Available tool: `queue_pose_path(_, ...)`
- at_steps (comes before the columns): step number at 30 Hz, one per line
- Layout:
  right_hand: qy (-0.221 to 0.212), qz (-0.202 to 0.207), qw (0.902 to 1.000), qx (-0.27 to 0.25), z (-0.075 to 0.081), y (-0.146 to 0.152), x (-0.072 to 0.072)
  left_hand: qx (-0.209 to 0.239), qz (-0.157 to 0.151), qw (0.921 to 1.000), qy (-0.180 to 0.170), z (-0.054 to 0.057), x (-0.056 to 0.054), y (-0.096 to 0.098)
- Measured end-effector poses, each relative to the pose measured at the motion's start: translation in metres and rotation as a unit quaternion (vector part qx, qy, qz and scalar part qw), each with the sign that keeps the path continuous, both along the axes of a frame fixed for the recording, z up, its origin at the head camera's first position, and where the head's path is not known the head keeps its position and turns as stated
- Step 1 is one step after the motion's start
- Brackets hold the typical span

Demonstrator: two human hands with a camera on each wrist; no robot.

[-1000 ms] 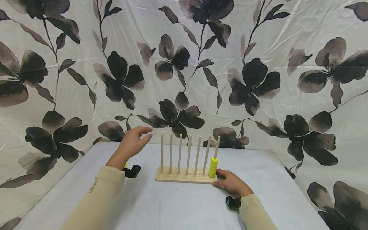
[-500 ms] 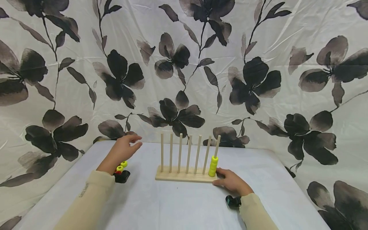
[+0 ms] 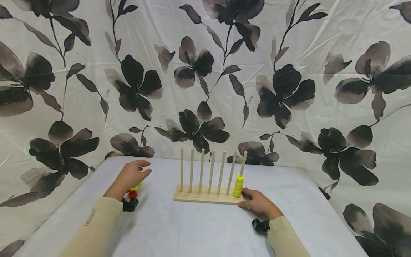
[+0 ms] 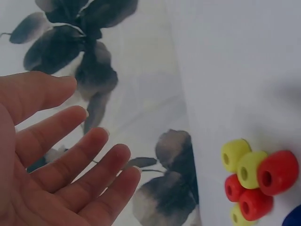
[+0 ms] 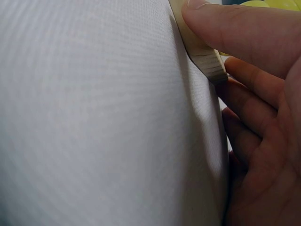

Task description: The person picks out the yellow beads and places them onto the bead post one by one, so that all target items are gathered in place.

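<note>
My right hand (image 3: 259,204) grips the right end of a wooden peg rack (image 3: 205,197), thumb at the front edge and fingers at the end. In the right wrist view, the pale wooden base (image 5: 207,61) sits between thumb and fingers. Several upright pegs stand in a row on it, and a stack of yellow beads (image 3: 238,186) fills the lower part of the rightmost peg. Over the table's left side, my left hand (image 3: 128,178) holds nothing, its fingers spread and relaxed. Beneath it lie loose beads, partly hidden: a red bead (image 4: 278,173) and a yellow bead (image 4: 235,155) among several.
A white cloth covers the table (image 3: 199,232). Behind it hangs a floral curtain (image 3: 205,89). A dark blue thing (image 4: 294,219), cut off by the frame, shows at the left wrist view's lower right corner.
My left hand has moved left and down, away from the rack, to above the loose beads, more of which now show beside the wrist. The right hand and rack have stayed put.
</note>
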State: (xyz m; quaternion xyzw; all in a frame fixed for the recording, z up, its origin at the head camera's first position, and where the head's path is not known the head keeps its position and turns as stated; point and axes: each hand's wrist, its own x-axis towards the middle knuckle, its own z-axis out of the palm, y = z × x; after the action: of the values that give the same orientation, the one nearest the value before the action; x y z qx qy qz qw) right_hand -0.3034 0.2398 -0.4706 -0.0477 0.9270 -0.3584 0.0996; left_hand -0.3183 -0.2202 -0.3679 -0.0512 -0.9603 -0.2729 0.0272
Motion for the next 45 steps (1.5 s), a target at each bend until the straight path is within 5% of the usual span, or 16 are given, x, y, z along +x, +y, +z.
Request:
queue_pose_path(6,-0.001,-0.009,0.9999,-0.004,0.001,0.002,-0.002,-0.017,0.002,0.9998,0.0,-0.007,-0.004,-0.004)
queue_pose_path(17,0.016,0.001,0.9999,-0.002,-0.004,0.001,-0.003,-0.052,0.026,0.9983,0.0,-0.036,-0.012,-0.016)
queue_pose_path(27,0.014,0.001,0.9999,-0.005,0.0,-0.002,-0.004,-0.044,0.071,0.995,-0.056,-0.051,-0.014,-0.028)
queue_pose_path(45,0.009,-0.003,1.0,0.0,-0.002,0.0,0.0,-0.158,0.069,0.9849,-0.017,-0.07,-0.013,-0.023)
